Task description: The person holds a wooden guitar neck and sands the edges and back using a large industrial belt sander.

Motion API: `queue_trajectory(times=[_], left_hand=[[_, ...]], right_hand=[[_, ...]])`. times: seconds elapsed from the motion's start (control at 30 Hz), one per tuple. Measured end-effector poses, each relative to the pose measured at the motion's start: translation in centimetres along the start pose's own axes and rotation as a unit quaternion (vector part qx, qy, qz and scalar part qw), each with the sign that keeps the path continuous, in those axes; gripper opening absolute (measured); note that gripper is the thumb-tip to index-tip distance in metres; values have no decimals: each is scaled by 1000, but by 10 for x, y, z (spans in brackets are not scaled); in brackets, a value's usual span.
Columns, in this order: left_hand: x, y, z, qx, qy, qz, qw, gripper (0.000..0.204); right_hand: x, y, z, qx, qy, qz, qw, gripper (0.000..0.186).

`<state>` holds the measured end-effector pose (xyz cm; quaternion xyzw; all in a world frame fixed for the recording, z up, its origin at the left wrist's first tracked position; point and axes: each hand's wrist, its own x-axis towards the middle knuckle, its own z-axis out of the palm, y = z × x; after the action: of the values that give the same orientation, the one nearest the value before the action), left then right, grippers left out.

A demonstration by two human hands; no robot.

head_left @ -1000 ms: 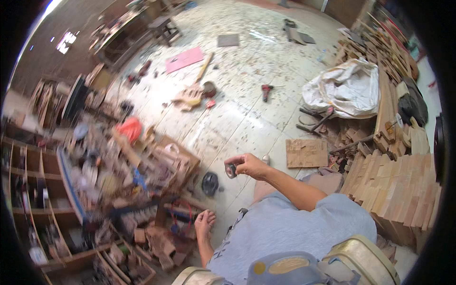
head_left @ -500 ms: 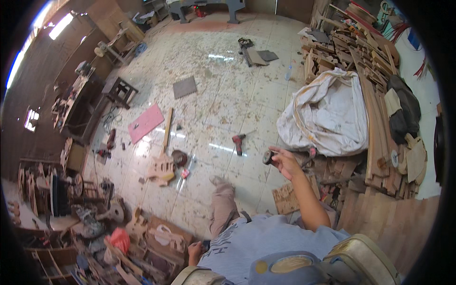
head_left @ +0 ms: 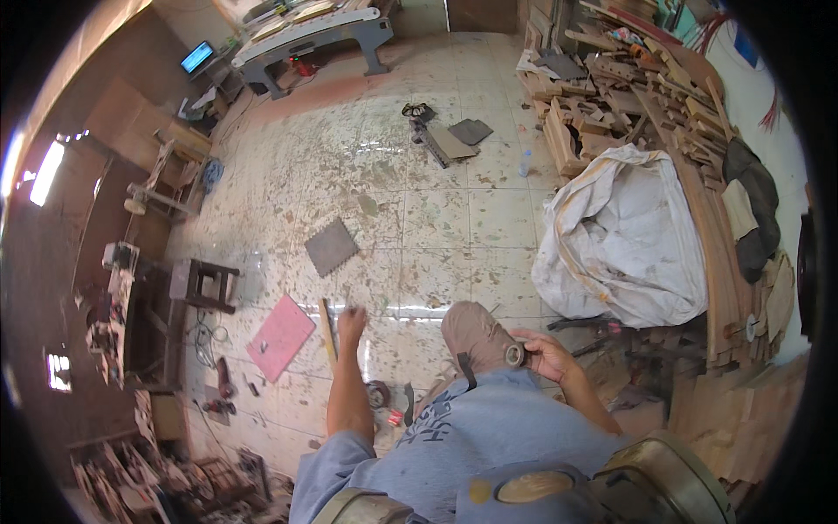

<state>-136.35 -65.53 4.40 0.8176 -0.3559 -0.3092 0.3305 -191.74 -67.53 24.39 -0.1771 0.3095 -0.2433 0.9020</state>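
My left hand (head_left: 352, 325) is raised in front of me, fingers curled in; whether they hold anything is too small to see. A wooden strip (head_left: 327, 332) lies on the floor just behind it. My right hand (head_left: 548, 358) is closed on a small round dark ring-like thing (head_left: 514, 355), beside my raised trousered leg (head_left: 471, 332). A pink board (head_left: 281, 336) lies on the floor to the left, and a grey mat (head_left: 331, 247) farther ahead.
A white sack (head_left: 615, 236) and stacked wood offcuts (head_left: 628, 96) line the right. A dark stool (head_left: 202, 288) and cluttered bench (head_left: 118, 306) stand left. A machine table (head_left: 305, 48) is at the back. Shavings litter the tiled floor (head_left: 436, 218).
I have turned toward the room's far end. My left hand has risen from low at my side to out ahead. My right hand, still holding the round thing, has lowered beside my leg, which has lifted.
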Motion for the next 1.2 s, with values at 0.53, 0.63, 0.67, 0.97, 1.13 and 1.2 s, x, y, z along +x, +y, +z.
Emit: queue_trajectory(times=[0.53,0.63,0.67,0.97,1.13,1.2], left_hand=[[385,77,-15,-48,-40,-184,981,29],[386,9,-25,157,-210,-151,953,19],[390,18,-25,86,-213,-247,941,19],[664,118,-71,-115,-227,-334,908,20],[1030,216,-67,246,-73,-29,966,30],[1131,333,-59,178,-76,29,981,47]], right_hand=[[459,-329,96,-374,-119,94,915,46],[538,-385,94,-282,-12,101,954,42],[563,-400,86,-258,15,87,962,39],[793,-477,-7,-334,387,87,855,36],[858,-512,22,-470,332,151,803,46],[876,-525,42,-377,373,147,835,43]])
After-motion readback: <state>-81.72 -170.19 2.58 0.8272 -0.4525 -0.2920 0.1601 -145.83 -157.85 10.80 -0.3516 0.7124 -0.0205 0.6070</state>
